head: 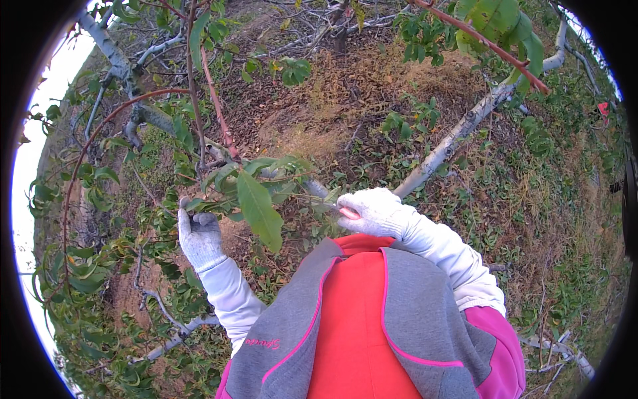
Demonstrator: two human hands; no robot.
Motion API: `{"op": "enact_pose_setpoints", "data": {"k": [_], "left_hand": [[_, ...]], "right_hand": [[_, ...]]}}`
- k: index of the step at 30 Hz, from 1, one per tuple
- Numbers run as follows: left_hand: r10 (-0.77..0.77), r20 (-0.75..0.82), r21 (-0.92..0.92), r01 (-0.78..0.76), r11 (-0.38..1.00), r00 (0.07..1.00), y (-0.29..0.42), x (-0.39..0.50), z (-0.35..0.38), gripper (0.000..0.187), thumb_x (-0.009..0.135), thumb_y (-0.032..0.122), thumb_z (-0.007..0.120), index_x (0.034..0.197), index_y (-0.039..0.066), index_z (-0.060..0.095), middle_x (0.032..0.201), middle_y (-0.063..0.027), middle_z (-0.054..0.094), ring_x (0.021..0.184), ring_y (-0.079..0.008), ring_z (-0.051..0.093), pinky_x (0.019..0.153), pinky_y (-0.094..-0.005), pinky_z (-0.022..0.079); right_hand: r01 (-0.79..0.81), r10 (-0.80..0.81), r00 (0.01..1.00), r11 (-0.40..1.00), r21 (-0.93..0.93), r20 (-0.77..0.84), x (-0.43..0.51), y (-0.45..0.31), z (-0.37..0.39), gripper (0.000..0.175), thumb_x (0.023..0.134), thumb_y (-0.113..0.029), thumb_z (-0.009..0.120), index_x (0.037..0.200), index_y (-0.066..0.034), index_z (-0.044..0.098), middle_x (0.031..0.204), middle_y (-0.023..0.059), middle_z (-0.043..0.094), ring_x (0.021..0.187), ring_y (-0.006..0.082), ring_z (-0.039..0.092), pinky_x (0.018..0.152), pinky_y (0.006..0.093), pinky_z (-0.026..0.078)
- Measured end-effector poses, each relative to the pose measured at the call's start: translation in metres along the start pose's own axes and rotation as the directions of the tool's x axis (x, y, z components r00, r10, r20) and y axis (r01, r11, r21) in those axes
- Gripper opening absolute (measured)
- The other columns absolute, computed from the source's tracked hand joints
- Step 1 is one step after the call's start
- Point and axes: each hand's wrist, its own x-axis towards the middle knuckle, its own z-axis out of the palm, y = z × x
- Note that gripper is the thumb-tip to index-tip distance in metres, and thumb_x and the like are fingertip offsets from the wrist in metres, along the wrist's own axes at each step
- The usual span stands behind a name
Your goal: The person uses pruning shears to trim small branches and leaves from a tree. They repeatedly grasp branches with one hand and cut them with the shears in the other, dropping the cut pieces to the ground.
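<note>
My right hand, in a white knitted glove, is closed around a pink-handled tool. A short metallic part points left from it toward the leaves; the rest is hidden in the grip, so its exact kind is unclear. My left hand, gloved too, is raised with its fingers apart and partly curled beside a leafy shoot. Nothing shows in its palm. Between both hands hangs a broad green leaf, close to the camera. Behind it rises a reddish cut-looking stem.
A thick pale branch slants up to the right. Another grey limb forks at upper left, near an arching red shoot. A red stem crosses overhead. Lower left lies a pale branch. Dry leaves cover the sloping ground.
</note>
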Motion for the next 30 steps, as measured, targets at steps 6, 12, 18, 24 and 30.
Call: {"op": "enact_pose_setpoints", "data": {"k": [6, 12, 18, 24, 30], "left_hand": [[-0.027, 0.035, -0.048, 0.028, 0.998, 0.999, 0.000, 0.003, -0.004, 0.032, 0.114, 0.022, 0.053, 0.133, -0.001, 0.066, 0.100, -0.0066, 0.071, 0.076, -0.0146, 0.063, 0.065, -0.0277, 0.055], [0.002, 0.014, -0.041, -0.001, 0.999, 1.000, -0.002, 0.004, -0.005, 0.030, 0.114, 0.022, 0.055, 0.130, 0.000, 0.068, 0.101, -0.0058, 0.072, 0.075, -0.0139, 0.063, 0.065, -0.0283, 0.055], [-0.049, 0.046, -0.123, 0.055, 0.991, 0.998, -0.005, 0.005, -0.011, 0.030, 0.114, 0.021, 0.055, 0.131, 0.002, 0.069, 0.107, -0.0054, 0.071, 0.076, -0.0124, 0.059, 0.064, -0.0283, 0.052], [-0.025, 0.100, -0.102, 0.035, 0.994, 0.995, -0.008, 0.004, -0.016, 0.026, 0.113, 0.019, 0.056, 0.129, 0.001, 0.067, 0.098, -0.0059, 0.068, 0.072, -0.0123, 0.060, 0.062, -0.0285, 0.051], [0.018, 0.056, 0.005, -0.018, 1.000, 0.998, -0.010, 0.002, -0.018, 0.024, 0.112, 0.017, 0.059, 0.128, 0.002, 0.068, 0.094, -0.0048, 0.067, 0.071, -0.0121, 0.059, 0.061, -0.0285, 0.049]], "right_hand": [[-0.014, 0.014, 1.000, 1.000, 0.019, -0.013, -0.001, 0.000, 0.000, 0.031, 0.101, -0.039, 0.060, 0.107, -0.0092, 0.064, 0.088, 0.0197, 0.072, 0.082, 0.0430, 0.072, 0.076, 0.0541, 0.057], [-0.028, 0.029, 1.000, 0.996, 0.090, -0.003, -0.003, 0.004, 0.002, 0.034, 0.099, -0.042, 0.063, 0.109, -0.0092, 0.066, 0.090, 0.0197, 0.072, 0.086, 0.0428, 0.072, 0.078, 0.0522, 0.056], [-0.069, 0.011, 0.971, 0.970, 0.234, 0.239, -0.003, 0.001, -0.002, 0.052, 0.097, -0.047, 0.068, 0.132, -0.0093, 0.066, 0.101, 0.0173, 0.074, 0.098, 0.0379, 0.073, 0.086, 0.0472, 0.056], [-0.028, -0.042, 0.978, 0.945, 0.325, 0.207, 0.013, -0.032, -0.027, 0.047, 0.098, -0.043, 0.070, 0.132, -0.0100, 0.069, 0.113, 0.0131, 0.075, 0.102, 0.0263, 0.073, 0.091, 0.0414, 0.056], [0.110, -0.135, 0.984, 0.973, 0.205, 0.114, 0.047, -0.078, -0.032, 0.048, 0.098, -0.047, 0.072, 0.128, -0.0108, 0.068, 0.099, 0.0119, 0.071, 0.085, 0.0290, 0.071, 0.080, 0.0437, 0.057]]}}
